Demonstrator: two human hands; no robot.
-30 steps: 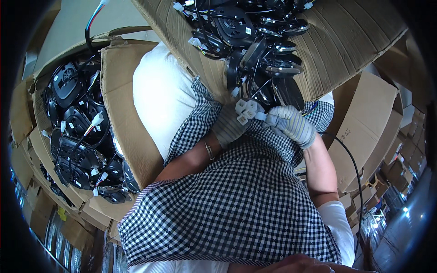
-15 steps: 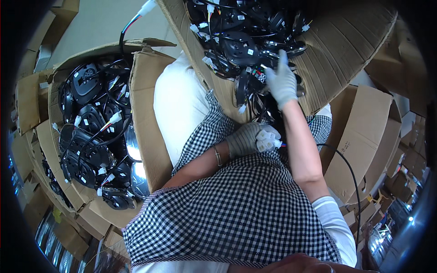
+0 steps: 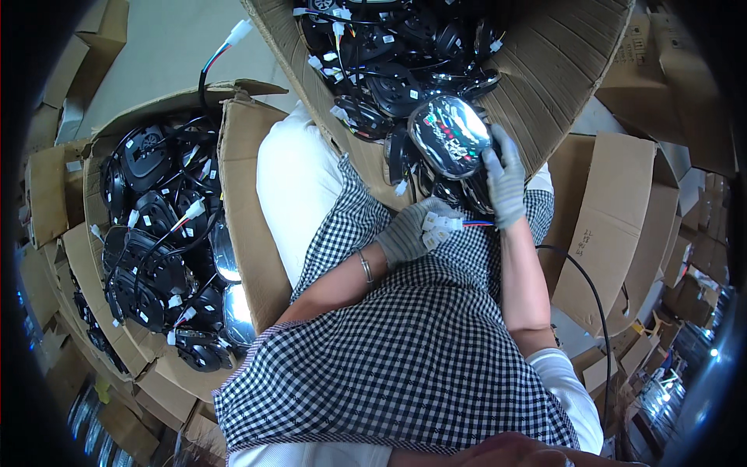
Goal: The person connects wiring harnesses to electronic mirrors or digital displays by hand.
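My left hand (image 3: 412, 233), in a grey striped work glove, is closed around a bunch of white plug connectors (image 3: 440, 229) with coloured wires running from them to the right. Up and to the right, my gloved right hand (image 3: 506, 177) grips the right edge of a rounded unit with a shiny mirror-like face (image 3: 449, 138) and small coloured marks on it. That unit leans at the mouth of the tilted cardboard box (image 3: 572, 66), above my lap. Behind it in the box lie several black wired housings (image 3: 393, 87). Their lower parts are partly hidden.
At my left stands another open carton (image 3: 261, 210) full of similar black units (image 3: 148, 210) with white plugs. A black cable (image 3: 591, 284) curves down on my right, in front of a carton flap (image 3: 603, 226). More cartons crowd both sides.
My right hand has come down and to the right, from a pointing pose to a hold on the unit's edge. The shiny face now shows. My left hand keeps the plugs.
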